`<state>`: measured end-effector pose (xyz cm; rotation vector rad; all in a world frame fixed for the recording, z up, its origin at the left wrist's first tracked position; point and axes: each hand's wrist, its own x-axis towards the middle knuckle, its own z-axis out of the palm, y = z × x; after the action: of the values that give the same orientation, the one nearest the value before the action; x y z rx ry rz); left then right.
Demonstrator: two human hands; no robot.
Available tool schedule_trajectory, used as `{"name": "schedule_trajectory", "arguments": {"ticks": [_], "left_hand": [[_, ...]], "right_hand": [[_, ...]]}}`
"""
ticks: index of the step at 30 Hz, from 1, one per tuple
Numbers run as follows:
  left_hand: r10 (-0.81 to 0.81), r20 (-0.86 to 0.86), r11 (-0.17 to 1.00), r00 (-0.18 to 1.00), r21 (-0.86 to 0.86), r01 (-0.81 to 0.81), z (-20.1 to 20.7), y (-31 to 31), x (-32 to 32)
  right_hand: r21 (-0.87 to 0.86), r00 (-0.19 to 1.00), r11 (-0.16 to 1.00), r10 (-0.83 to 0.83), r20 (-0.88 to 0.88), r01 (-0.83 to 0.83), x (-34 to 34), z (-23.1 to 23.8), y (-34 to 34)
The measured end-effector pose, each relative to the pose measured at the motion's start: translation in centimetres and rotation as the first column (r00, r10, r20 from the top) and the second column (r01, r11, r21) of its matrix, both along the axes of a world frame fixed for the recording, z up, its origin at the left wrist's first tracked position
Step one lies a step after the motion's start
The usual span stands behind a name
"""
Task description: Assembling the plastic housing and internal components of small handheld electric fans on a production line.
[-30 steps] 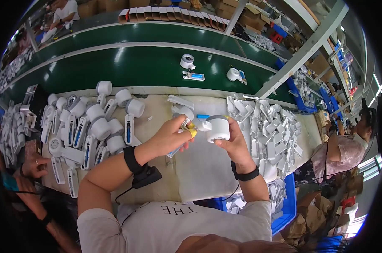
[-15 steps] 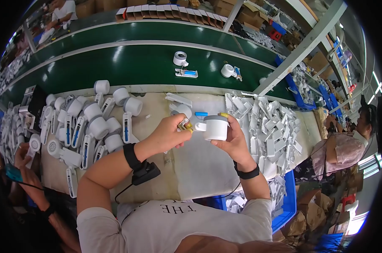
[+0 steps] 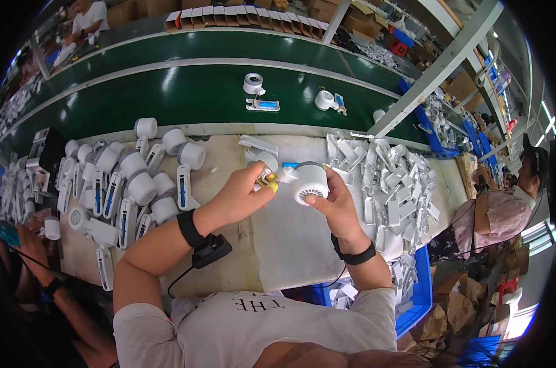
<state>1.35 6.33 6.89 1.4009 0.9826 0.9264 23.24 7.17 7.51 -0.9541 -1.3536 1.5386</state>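
A: Quick, where's the main piece?

B: White fan head (image 3: 313, 178), right hand (image 3: 340, 207), held up over the worktop (image 3: 290, 251). Fingers wrapped round its side, thumb near the grille.

A: Left hand (image 3: 244, 195)?

B: Fingers pinched nearly closed on a small shiny piece (image 3: 265, 174), some yellow beside it, right at the head's stubby neck (image 3: 288, 175). Can't tell from here what it is, or whether it's joined on.

A: So, how far along?

B: Partway, I'd judge. Head's one closed-looking body; no long handle shows on the neck, though those fingers hide the end. Blue cylinder (image 3: 290, 164) lies loose just behind.

A: And the rest?

B: Left side, a crowd of fans with handles (image 3: 137, 175); those look further along. Right side, a heap of loose white handle shells (image 3: 400, 190), unjoined. On the green belt (image 3: 167, 101), a fan head (image 3: 253, 83) sits beside an open shell with a blue insert (image 3: 262, 105): unfinished too, by the look of it.
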Motion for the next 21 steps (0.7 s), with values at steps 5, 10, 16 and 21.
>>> {"name": "schedule_trajectory", "arguments": {"ticks": [5, 10, 16, 21], "left_hand": [[0.149, -0.154, 0.931, 0.977, 0.356, -0.086, -0.5, 0.1, 0.0], [0.025, -0.111, 0.993, 0.994, 0.121, -0.011, -0.3, 0.3, -0.6], [-0.03, -0.257, 0.98, 0.966, 0.182, 0.079, -1.0, 0.2, -0.7], [0.051, -0.47, 0.938, 0.881, 0.325, 0.119, -1.1, 0.2, -0.4]], "right_hand": [[0.098, 0.999, 0.995, -0.017, 0.047, 0.013, -0.4, 0.5, -0.8], [0.262, 0.988, 0.96, 0.06, 0.141, -0.095, 0.7, 0.3, 0.3], [0.543, 0.817, 0.734, 0.029, 0.576, -0.409, 1.0, 3.8, 1.9], [0.513, 0.651, 0.666, -0.053, 0.757, -0.542, 0.3, 5.6, 1.4]]}}
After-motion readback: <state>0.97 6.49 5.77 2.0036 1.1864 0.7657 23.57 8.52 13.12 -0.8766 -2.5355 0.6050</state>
